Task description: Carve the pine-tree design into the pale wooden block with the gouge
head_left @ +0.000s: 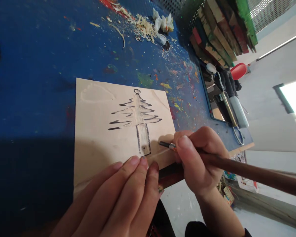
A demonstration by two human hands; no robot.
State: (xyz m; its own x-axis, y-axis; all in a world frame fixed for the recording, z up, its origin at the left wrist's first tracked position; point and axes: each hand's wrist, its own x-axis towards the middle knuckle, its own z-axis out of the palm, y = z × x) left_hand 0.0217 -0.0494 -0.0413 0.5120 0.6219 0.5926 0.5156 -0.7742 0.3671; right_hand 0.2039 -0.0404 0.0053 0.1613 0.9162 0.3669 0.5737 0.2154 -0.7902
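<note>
On the bench (39,89), the pale board (124,138) looks light and stiff, best braced along its near edge, where the left hand (113,200) rests, fingers (133,182) outstretched, while the right hand (198,172) grasps a wooden-handled tool (249,170).

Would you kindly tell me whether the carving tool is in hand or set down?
In hand: the right hand is closed around the carving tool, its dark tip over the wooden board.
</note>
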